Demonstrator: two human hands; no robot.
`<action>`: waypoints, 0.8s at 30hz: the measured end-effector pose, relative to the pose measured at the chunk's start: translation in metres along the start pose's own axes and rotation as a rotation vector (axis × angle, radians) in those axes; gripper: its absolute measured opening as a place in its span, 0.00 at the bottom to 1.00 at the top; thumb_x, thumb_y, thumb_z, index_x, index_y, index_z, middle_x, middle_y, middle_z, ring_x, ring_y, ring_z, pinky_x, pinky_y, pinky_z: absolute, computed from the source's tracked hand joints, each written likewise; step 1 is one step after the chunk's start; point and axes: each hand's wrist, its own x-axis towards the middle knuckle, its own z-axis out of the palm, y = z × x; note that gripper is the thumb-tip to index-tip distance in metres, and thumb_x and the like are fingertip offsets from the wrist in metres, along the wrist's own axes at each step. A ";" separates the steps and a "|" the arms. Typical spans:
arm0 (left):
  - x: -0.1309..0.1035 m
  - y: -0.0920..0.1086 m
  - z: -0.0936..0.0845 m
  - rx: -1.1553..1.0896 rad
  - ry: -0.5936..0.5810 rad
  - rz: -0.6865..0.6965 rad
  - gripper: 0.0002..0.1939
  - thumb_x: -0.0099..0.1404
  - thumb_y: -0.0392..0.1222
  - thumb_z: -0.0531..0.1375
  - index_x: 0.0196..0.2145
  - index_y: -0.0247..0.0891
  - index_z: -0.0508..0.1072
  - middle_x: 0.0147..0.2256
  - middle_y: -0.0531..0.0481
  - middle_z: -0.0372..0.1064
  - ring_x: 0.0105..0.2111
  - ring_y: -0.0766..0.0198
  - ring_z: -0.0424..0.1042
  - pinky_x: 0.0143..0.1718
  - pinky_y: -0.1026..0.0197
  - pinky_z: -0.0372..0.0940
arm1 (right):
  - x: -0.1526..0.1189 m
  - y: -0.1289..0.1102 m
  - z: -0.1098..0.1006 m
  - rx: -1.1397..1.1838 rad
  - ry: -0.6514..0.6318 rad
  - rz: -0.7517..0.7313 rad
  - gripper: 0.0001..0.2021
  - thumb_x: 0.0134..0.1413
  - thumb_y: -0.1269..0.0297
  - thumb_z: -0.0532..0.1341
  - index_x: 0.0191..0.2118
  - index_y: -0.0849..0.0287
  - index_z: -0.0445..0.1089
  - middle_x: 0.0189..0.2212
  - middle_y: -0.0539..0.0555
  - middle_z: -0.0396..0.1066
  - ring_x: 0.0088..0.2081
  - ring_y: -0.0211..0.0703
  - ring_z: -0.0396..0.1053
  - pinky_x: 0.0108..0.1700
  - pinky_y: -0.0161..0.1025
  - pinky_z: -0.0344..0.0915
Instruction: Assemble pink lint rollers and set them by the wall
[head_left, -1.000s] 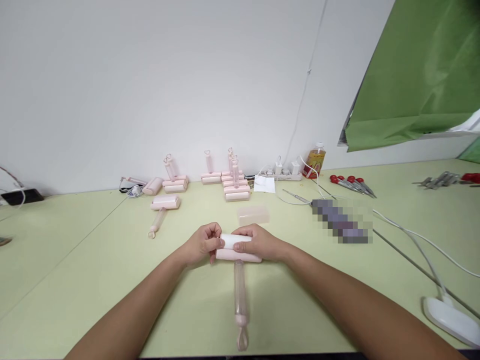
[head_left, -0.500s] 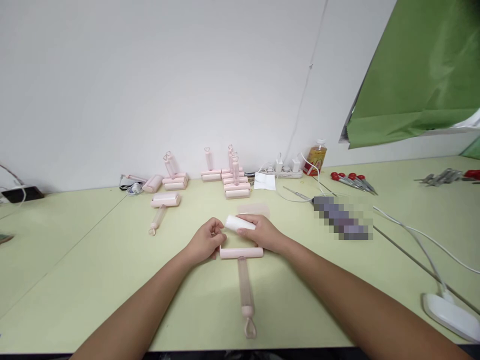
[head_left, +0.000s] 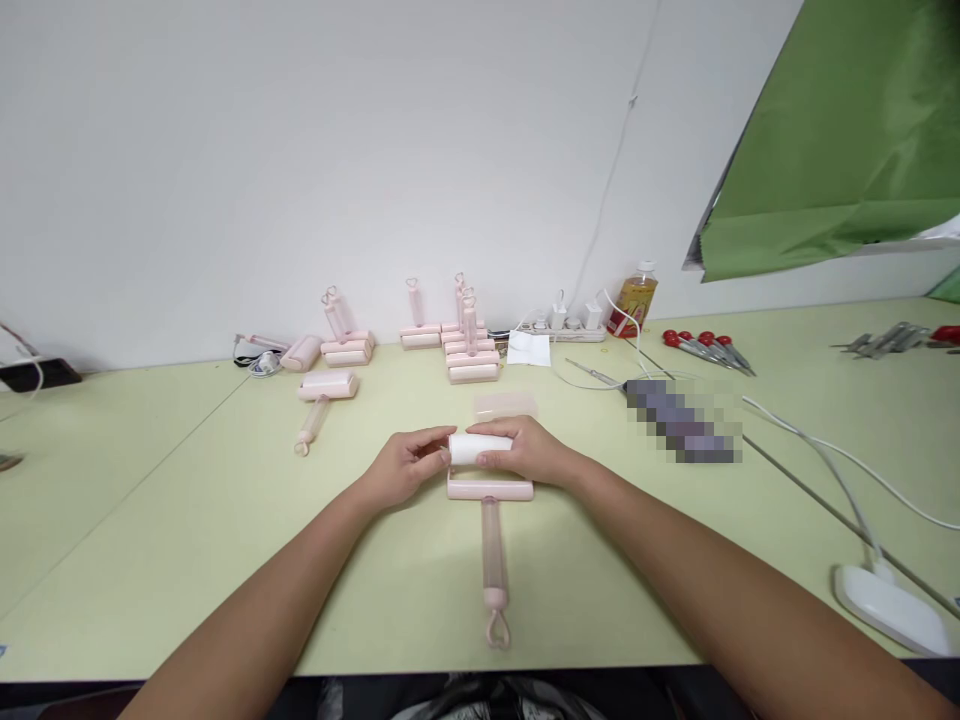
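Note:
A white roll (head_left: pixel 471 449) lies level just above the head of a pink roller frame (head_left: pixel 490 490), whose clear handle points toward the table's front edge. My right hand (head_left: pixel 531 452) is closed round the right part of the roll, thumb in front and fingers behind. At the roll's left end is my left hand (head_left: pixel 409 463), its thumb and fingers pinched at the end of the roll and the frame's side arm. Behind my right hand, a translucent pink cover (head_left: pixel 504 404) lies on the table.
Finished-looking pink rollers (head_left: pixel 472 366) stand near the wall, with another (head_left: pixel 328 385) lying at the left. Farther right are a power strip (head_left: pixel 574 331), a bottle (head_left: pixel 632 300), red-tipped tools (head_left: pixel 706 347), a blurred-out object (head_left: pixel 681 422) and cables. A white adapter (head_left: pixel 892 608) sits front right.
The roll has turned from tilted to level and come down closer to the frame. My left hand has moved up against its left end. The camera view has shifted slightly.

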 end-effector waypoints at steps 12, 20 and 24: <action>-0.001 0.010 0.002 -0.041 0.000 -0.007 0.20 0.58 0.46 0.62 0.46 0.35 0.74 0.39 0.45 0.76 0.39 0.56 0.73 0.41 0.57 0.66 | -0.002 -0.007 0.000 0.049 0.000 0.000 0.21 0.46 0.58 0.68 0.47 0.59 0.75 0.45 0.55 0.75 0.47 0.51 0.71 0.49 0.45 0.65; 0.005 0.001 0.003 -0.018 0.058 0.014 0.19 0.59 0.43 0.59 0.48 0.36 0.69 0.39 0.47 0.74 0.37 0.60 0.71 0.40 0.58 0.65 | 0.002 -0.003 0.004 -0.002 0.096 0.083 0.18 0.48 0.60 0.65 0.46 0.58 0.75 0.45 0.55 0.75 0.46 0.50 0.70 0.47 0.44 0.65; 0.007 -0.003 0.000 0.142 0.054 0.004 0.13 0.60 0.44 0.57 0.42 0.37 0.70 0.34 0.51 0.70 0.31 0.65 0.66 0.33 0.63 0.61 | 0.006 0.001 0.006 0.026 0.207 0.169 0.16 0.48 0.60 0.63 0.44 0.60 0.75 0.44 0.55 0.74 0.42 0.47 0.71 0.45 0.43 0.65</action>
